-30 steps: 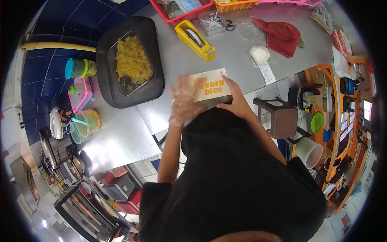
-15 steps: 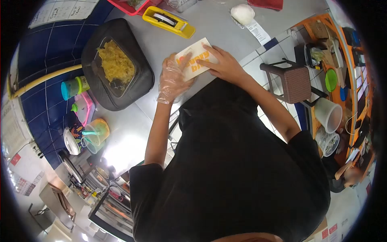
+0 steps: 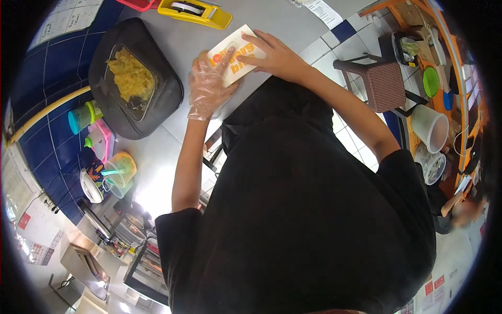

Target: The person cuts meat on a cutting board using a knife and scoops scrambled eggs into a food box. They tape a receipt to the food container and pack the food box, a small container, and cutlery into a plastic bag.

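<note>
A white box (image 3: 240, 51) with orange lettering on its lid lies between my hands at the near edge of the grey table. My left hand (image 3: 207, 86), in a clear plastic glove, grips its left side, with a finger stretched over the lid. From the other side my bare right hand (image 3: 278, 58) holds the box, fingers on the top face. Left of the gloved hand, a container of shredded yellow food (image 3: 130, 78) sits on a black base (image 3: 170, 94). What lies inside the box is hidden.
A yellow tape dispenser (image 3: 212, 17) stands beyond the box, near a printed receipt (image 3: 324, 13). Cups and a pitcher (image 3: 121, 168) line the tiled wall. A brown stool (image 3: 384, 86) is on the right, before orange shelving. Another person's arm (image 3: 451, 204) shows at far right.
The whole view has shifted, so the table things appear farther up and left. Both hands keep their hold on the box, which looks much the same.
</note>
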Demonstrator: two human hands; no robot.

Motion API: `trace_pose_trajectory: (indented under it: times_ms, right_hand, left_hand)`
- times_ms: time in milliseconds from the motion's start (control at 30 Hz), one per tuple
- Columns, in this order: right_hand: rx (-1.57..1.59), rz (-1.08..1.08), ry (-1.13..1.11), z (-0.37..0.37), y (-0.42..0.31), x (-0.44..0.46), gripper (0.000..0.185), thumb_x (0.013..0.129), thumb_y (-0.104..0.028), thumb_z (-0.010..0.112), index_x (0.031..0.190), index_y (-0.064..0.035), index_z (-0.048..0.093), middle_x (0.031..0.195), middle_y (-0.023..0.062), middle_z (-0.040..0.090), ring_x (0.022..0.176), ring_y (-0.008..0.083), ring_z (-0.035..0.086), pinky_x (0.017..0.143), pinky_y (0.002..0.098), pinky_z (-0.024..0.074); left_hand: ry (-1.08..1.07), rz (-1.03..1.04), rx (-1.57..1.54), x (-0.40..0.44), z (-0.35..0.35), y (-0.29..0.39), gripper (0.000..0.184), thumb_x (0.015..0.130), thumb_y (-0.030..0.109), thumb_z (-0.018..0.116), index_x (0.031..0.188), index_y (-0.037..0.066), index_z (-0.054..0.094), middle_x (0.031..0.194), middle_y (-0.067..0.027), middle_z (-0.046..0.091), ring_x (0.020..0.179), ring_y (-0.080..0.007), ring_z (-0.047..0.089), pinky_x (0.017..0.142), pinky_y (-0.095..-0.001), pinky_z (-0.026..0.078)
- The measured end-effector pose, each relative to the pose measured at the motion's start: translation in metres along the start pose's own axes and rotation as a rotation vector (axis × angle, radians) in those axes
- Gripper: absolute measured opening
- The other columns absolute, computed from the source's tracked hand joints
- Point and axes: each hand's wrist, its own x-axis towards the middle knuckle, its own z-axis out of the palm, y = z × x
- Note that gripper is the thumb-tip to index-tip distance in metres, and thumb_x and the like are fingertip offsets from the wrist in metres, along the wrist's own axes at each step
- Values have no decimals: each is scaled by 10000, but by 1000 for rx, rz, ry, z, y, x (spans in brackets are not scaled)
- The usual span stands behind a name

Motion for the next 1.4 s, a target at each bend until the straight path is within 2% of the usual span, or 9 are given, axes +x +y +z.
trace_pose_trajectory:
  times_ms: [67,267,633,733,933,1067,1167,1267,1400]
  right_hand:
    - [-9,11,-5,2,-1,-3,604,822,-266,768,1387,-402,601,1638,71,330,1431,399,383,1174,471,390]
    - [-106,50,-55,-11,-8,-7,615,864,-295,737,1431,-438,548,1653,63,310,1499,374,307,1203,557,325]
    - [-166,23,-98,-20,-6,-4,643,870,-104,685,1405,-440,567,1645,-16,344,1517,339,311,1223,599,288]
    - [-3,5,-21,-43,4,0,527,910,-175,692,1390,-374,606,1587,44,426,1464,335,395,1192,545,347]
    - [152,714,604,-80,59,-29,275,929,-225,744,1160,-82,700,1056,108,682,963,236,634,824,361,515]
    - [408,842,524,-84,47,-3,241,932,-204,746,1136,-84,701,953,71,654,823,144,589,685,292,483]
    - [591,699,348,-63,36,45,290,937,-236,734,1172,-72,691,885,59,664,751,118,586,660,286,477]
    - [635,626,340,-27,40,107,347,947,-297,711,1166,-27,702,925,92,715,798,156,650,704,323,510]
    - [876,766,-63,-19,48,188,422,965,-403,689,1199,-53,717,1049,59,727,894,138,625,756,290,480]
  left_hand:
    - [-19,36,63,1,-9,4,826,839,604,713,1555,288,449,1439,-302,426,1299,-463,457,1070,-512,431]
    - [-17,116,81,6,-19,5,858,841,621,702,1562,233,446,1385,-317,463,1224,-464,520,1026,-514,459]
    - [-21,-55,24,1,-16,23,724,880,647,639,1515,322,514,1395,-285,443,1263,-459,466,1033,-552,412]
    - [-28,-108,-94,5,-14,18,725,891,598,655,1517,260,515,1411,-309,432,1271,-471,457,1070,-538,392]
    - [166,-358,-529,-7,4,13,970,832,450,811,1568,25,343,1480,-341,382,1373,-470,395,1173,-488,314]
    - [288,-721,-740,-13,12,28,1205,739,339,920,1576,-64,153,1465,-322,406,1340,-410,464,1148,-460,372]
    - [364,-896,-1368,-11,21,38,1210,722,271,937,1541,-133,144,1305,-265,579,1154,-309,633,998,-378,513]
    - [142,-943,-1295,-8,7,26,1194,705,232,945,1527,-128,157,1224,-238,632,1072,-285,675,932,-350,551]
    - [348,-909,-1306,-10,14,24,1109,695,255,948,1470,-108,243,1236,-249,630,1056,-294,683,916,-349,561]
